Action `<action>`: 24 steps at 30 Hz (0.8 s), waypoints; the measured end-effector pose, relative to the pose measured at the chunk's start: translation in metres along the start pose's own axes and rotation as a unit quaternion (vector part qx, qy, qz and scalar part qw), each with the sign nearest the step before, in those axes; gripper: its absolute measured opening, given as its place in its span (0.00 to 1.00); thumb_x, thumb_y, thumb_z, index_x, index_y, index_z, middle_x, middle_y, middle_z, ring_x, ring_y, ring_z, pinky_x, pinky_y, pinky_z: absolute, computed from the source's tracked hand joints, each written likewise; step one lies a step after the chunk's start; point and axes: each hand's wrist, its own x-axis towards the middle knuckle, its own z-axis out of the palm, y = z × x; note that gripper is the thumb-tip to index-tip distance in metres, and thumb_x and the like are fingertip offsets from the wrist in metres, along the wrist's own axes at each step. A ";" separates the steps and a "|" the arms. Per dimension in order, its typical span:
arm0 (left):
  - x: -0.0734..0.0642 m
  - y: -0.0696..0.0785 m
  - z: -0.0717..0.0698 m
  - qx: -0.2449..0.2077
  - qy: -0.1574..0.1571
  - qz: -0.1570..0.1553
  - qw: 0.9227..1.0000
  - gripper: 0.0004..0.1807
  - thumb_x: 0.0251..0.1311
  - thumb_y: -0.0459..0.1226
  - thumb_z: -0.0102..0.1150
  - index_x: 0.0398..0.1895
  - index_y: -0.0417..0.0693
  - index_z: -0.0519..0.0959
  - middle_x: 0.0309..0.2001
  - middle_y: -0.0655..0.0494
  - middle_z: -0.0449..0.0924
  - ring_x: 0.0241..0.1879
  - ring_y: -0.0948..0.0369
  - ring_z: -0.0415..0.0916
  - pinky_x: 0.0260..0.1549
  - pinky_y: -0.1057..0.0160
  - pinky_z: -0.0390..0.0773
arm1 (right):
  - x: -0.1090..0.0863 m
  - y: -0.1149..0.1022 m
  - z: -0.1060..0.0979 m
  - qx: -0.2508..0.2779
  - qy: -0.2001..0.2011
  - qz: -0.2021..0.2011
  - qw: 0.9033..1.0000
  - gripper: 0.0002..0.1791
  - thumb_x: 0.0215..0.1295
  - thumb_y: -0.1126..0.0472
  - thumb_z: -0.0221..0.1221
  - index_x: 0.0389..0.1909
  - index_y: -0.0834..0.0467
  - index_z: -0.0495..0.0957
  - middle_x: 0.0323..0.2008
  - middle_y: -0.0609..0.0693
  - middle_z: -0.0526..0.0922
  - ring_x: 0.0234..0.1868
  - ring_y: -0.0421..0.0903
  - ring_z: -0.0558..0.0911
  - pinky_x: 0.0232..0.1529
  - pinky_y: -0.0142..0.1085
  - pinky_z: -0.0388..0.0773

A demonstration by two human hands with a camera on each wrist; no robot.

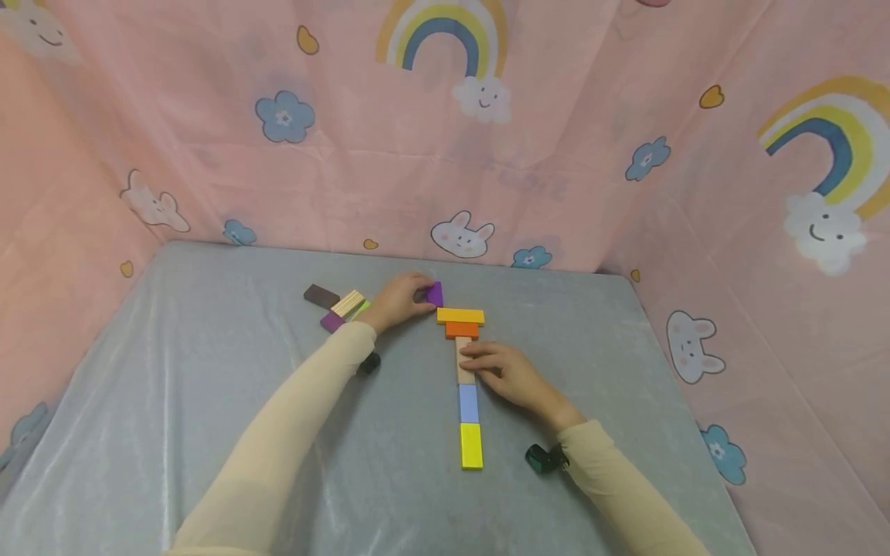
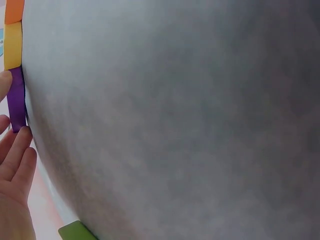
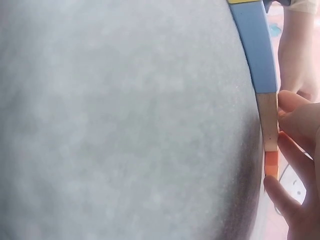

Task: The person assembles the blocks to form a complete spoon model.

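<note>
My left hand [image 1: 399, 301] pinches a purple block [image 1: 434, 294] between thumb and fingers, just behind the left end of a yellow-orange bar [image 1: 460, 316]. In the left wrist view the purple block [image 2: 17, 100] meets the yellow-orange one [image 2: 13, 46]. An orange block [image 1: 462, 330] lies against the bar's near side. From there a row runs toward me: a plain wood block [image 1: 464, 371], a light blue block [image 1: 469, 403] and a bright yellow block [image 1: 471, 445]. My right hand [image 1: 511, 374] rests its loosely extended fingers on the wood block [image 3: 269, 120].
Left of my left hand lies a loose group: a dark brown block [image 1: 321, 296], a striped wood block [image 1: 348, 303], a purple block [image 1: 332, 321] and a partly hidden green block [image 1: 360, 310]. Grey cloth [image 1: 229, 347] covers the table, with pink patterned curtains [image 1: 556, 170] around it.
</note>
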 end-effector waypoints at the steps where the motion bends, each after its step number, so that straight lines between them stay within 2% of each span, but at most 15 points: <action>1: 0.000 0.000 0.000 0.000 -0.001 0.001 1.000 0.30 0.62 0.48 0.65 0.66 0.47 0.74 0.68 0.48 0.73 0.70 0.50 0.68 0.71 0.49 0.66 | 0.000 0.000 0.000 -0.001 0.000 0.001 1.000 0.15 0.67 0.66 0.61 0.51 0.51 0.85 0.59 0.45 0.82 0.65 0.48 0.77 0.68 0.48 0.72; 13: 0.001 -0.002 0.002 -0.008 -0.006 -0.001 1.000 0.30 0.63 0.47 0.65 0.66 0.48 0.73 0.69 0.49 0.72 0.71 0.51 0.67 0.72 0.50 0.65 | 0.000 0.000 0.000 0.002 0.000 0.002 1.000 0.15 0.67 0.66 0.61 0.51 0.51 0.85 0.59 0.45 0.82 0.66 0.49 0.77 0.68 0.48 0.72; 24: 0.000 -0.005 0.004 -0.010 -0.004 0.013 1.000 0.31 0.61 0.45 0.66 0.67 0.48 0.72 0.68 0.49 0.73 0.69 0.52 0.68 0.72 0.50 0.65 | -0.001 0.000 0.001 0.003 0.004 -0.002 1.000 0.15 0.66 0.67 0.61 0.51 0.51 0.85 0.59 0.45 0.82 0.66 0.49 0.77 0.67 0.49 0.72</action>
